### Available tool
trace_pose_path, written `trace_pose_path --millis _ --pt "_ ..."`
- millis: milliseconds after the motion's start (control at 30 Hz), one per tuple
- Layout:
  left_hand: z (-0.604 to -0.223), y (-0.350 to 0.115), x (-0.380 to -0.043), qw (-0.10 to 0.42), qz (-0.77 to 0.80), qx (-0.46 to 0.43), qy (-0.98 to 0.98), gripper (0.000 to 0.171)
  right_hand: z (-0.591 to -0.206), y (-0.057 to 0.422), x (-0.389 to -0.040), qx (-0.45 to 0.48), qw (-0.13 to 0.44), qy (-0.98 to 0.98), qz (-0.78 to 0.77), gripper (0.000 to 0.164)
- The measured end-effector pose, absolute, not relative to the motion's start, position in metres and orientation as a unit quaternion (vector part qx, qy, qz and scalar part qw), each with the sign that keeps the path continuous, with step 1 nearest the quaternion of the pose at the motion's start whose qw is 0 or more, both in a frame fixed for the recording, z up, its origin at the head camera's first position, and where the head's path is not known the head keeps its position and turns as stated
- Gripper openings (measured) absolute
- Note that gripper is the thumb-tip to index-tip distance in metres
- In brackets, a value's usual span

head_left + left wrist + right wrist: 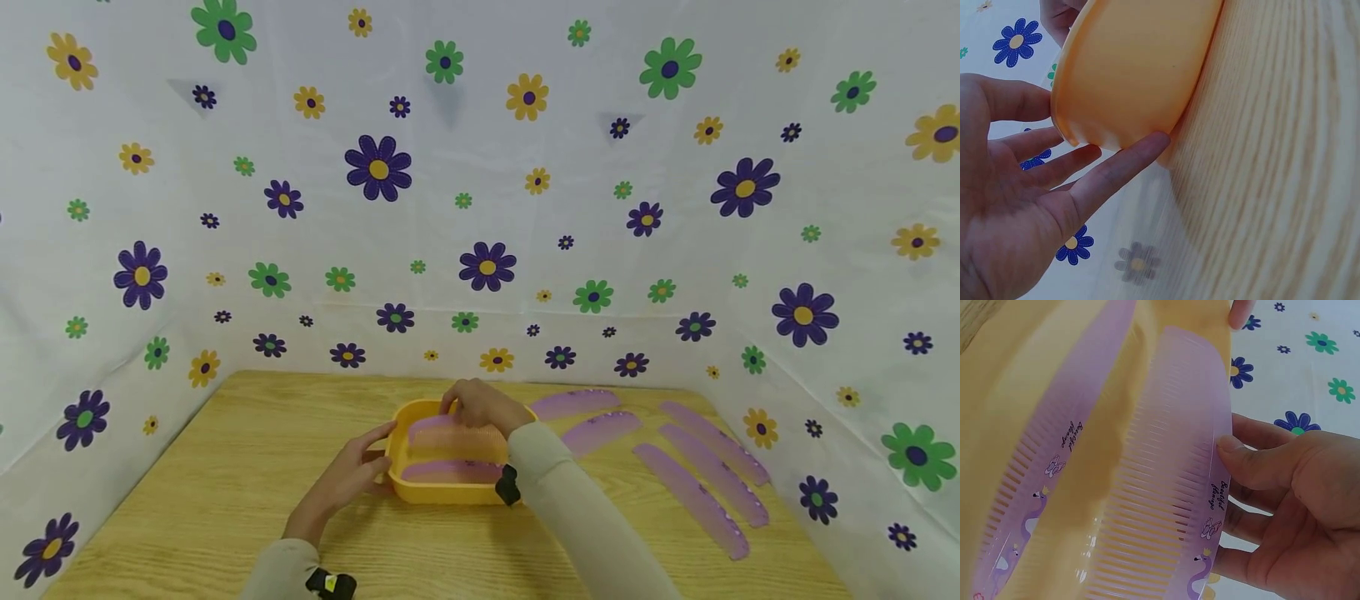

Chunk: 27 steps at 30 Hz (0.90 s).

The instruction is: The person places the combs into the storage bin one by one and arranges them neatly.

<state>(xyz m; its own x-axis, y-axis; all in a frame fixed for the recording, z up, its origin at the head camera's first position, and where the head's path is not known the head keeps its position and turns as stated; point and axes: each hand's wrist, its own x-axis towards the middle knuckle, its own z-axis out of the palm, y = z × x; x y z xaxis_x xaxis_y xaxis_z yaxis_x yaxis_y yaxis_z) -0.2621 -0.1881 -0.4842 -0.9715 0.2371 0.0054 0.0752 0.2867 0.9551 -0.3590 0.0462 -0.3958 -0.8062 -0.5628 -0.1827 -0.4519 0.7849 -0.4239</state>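
Note:
A yellow plastic basket stands on the wooden table with two purple combs in it. One comb lies along the near side. My right hand pinches the spine of the other comb between thumb and fingers, at the basket's far side; this comb bears printed flamingos and lettering. My left hand touches the basket's left end, thumb at the rim and fingers spread along the outer wall, as the left wrist view shows.
Right of the basket, several more purple combs lie on the table: two near the back, such as this comb, and three slanting at the right, among them this comb. A flower-print cloth walls the table's back and sides.

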Motion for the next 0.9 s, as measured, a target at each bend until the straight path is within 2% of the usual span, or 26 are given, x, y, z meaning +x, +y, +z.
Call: trace_pose_path --millis 900 --pt "-0.483 -0.188 -0.261 0.070 0.586 0.096 0.801 0.065 -0.408 0.046 -0.369 -0.229 0.184 0.932 -0.214 0.028"
